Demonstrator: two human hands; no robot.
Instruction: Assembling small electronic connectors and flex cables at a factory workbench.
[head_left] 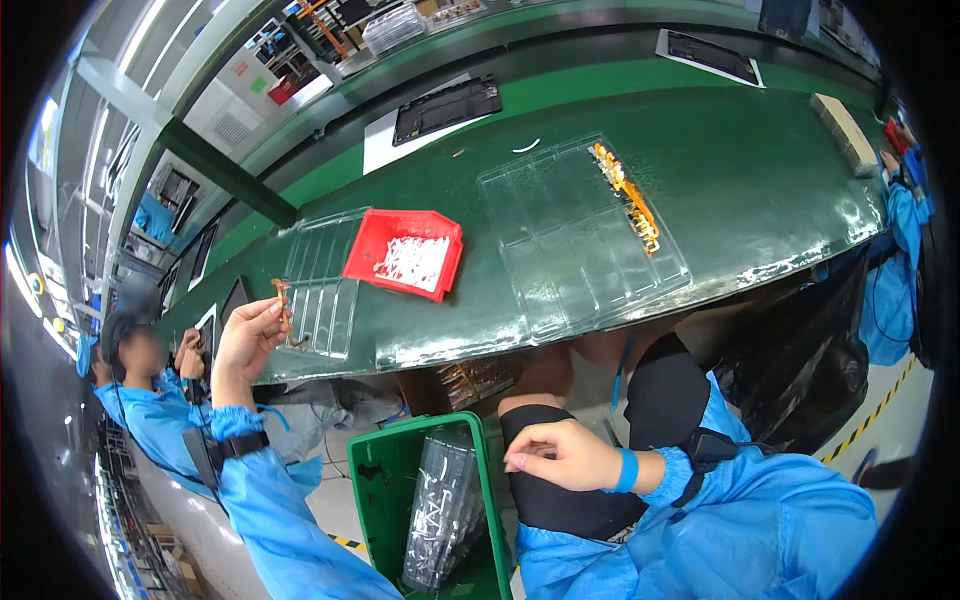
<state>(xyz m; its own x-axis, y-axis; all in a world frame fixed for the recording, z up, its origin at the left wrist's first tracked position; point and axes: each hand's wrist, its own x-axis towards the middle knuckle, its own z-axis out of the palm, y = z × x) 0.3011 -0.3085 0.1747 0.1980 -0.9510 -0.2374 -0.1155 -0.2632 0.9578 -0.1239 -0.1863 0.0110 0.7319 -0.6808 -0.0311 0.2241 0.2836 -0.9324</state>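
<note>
My left hand (248,335) is raised at the left, pinching a small orange-brown flexible strip (283,298) between thumb and fingers, just left of a narrow clear plastic tray (322,290). My right hand (555,455) rests loosely curled over my black-sleeved knee below the table edge, and nothing shows in it. A large clear compartment tray (560,240) lies on the green table (740,170), with a row of orange strips (627,195) along its far right side. A red bin (400,240) with white pieces (412,262) sits between the two trays.
A green crate (375,490) with stacked clear trays stands on the floor by my knees. Black flat panels (445,107) lie farther back on the table. A person in blue sits at the left (150,400), another at the far right (900,230). A black bag (800,350) hangs under the table.
</note>
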